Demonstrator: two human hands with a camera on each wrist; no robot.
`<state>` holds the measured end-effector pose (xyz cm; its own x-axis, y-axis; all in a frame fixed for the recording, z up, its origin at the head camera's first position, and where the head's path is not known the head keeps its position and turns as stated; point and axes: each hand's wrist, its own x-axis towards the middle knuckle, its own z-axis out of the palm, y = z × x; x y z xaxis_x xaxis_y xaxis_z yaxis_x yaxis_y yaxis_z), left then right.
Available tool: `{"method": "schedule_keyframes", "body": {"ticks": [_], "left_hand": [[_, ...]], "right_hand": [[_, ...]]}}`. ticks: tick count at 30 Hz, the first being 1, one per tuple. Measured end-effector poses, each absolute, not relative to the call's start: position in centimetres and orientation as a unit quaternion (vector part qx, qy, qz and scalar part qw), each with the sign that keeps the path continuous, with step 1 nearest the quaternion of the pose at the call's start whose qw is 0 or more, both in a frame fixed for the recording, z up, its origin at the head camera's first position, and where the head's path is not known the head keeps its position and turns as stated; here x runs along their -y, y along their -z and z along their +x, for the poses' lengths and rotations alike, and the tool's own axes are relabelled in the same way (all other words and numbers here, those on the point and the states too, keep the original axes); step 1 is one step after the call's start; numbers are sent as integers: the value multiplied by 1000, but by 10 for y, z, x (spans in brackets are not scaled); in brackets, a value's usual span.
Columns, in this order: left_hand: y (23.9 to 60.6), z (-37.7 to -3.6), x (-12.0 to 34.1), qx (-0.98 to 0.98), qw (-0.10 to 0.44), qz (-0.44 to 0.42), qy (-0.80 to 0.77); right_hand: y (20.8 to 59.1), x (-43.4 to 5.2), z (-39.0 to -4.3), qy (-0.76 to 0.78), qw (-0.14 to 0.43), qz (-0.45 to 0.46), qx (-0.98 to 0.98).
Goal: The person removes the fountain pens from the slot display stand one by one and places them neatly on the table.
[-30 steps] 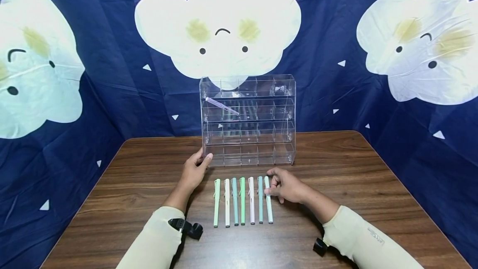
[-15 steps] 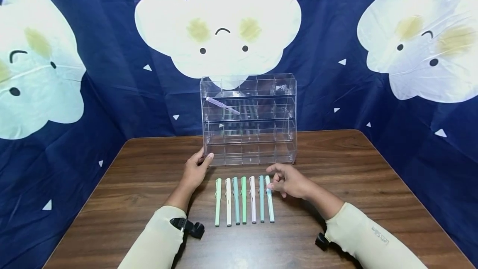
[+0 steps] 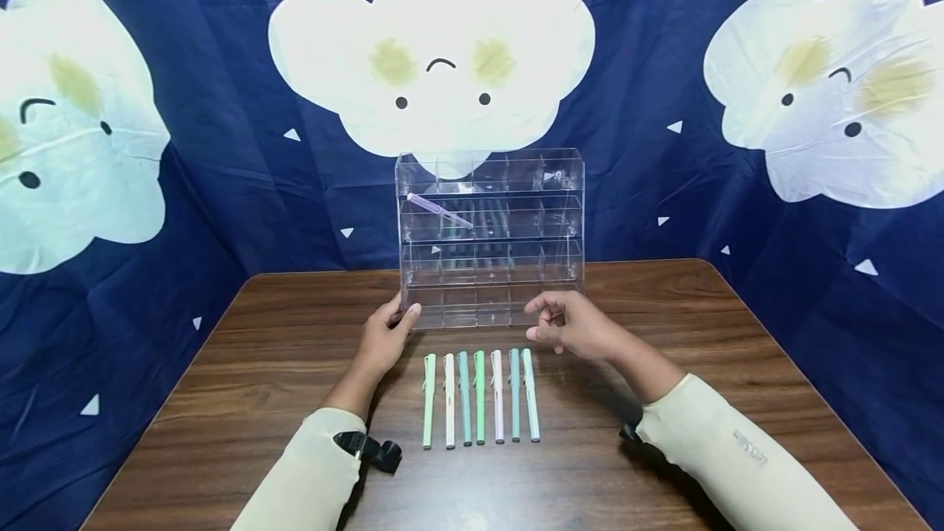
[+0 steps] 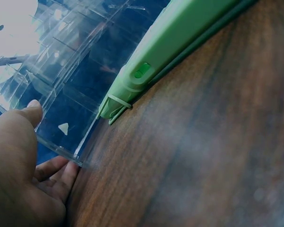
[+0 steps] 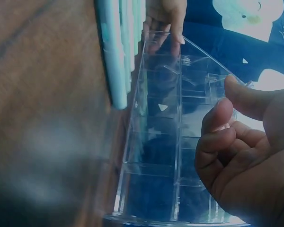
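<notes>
The organizer [image 3: 490,238] stands at the table's [image 3: 701,367] back edge. In front of it lies a row of pens [image 3: 479,396]; one pen [image 3: 440,210] rests inside, seemingly upper left.

This looks like a staged recording corner rather than a lived-in room. A dark blue cloth backdrop [image 3: 634,187] printed with large white cartoon clouds [image 3: 431,60] and small white triangles hangs on three sides and hides any walls. In front of it stands a single wood-grain worktop [image 3: 664,400] carrying a clear acrylic display rack [image 3: 490,240] with tiers of small compartments and a neat row of pastel pens [image 3: 479,396]. Small black camera mounts [image 3: 372,449] sit at the person's wrists.
</notes>
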<state>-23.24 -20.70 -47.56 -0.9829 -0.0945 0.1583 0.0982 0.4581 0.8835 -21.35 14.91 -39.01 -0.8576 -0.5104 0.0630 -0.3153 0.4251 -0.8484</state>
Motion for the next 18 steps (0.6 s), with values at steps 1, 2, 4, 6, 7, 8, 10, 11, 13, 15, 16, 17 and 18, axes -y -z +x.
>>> {"method": "schedule_keyframes", "body": {"ticks": [1,2,4,6,7,8,10,11,13,15,16,17,18], "left_hand": [[476,-232,207,848,91,-2,521],[476,-232,207,849,91,-2,520],[476,-232,206,849,91,-4,521],[476,-232,206,848,94,-4,521],[476,-232,206,848,94,-3,521],[477,-232,205,848,95,-4,522],[477,-232,205,846,94,-4,524],[477,-232,205,845,92,-4,526],[477,-232,206,845,91,-2,527],[477,-232,206,844,90,-2,529],[476,-232,207,844,90,-2,528],[476,-231,207,844,90,-2,528],[476,-231,207,846,90,-2,526]], "right_hand": [[388,-149,-215,476,104,-248,-838],[385,-148,-216,475,103,-250,-837],[380,-146,-218,471,104,-255,-838],[373,-144,-220,469,102,-261,-838],[369,-142,-221,467,102,-261,-839],[366,-141,-222,464,100,-261,-841],[357,-137,-224,459,97,-258,-845],[353,-135,-226,457,93,-257,-847],[345,-131,-230,454,83,-256,-849],[337,-127,-234,456,72,-255,-849],[334,-124,-237,456,64,-255,-850],[331,-122,-239,458,58,-254,-850],[328,-119,-241,460,53,-252,-850]]}}
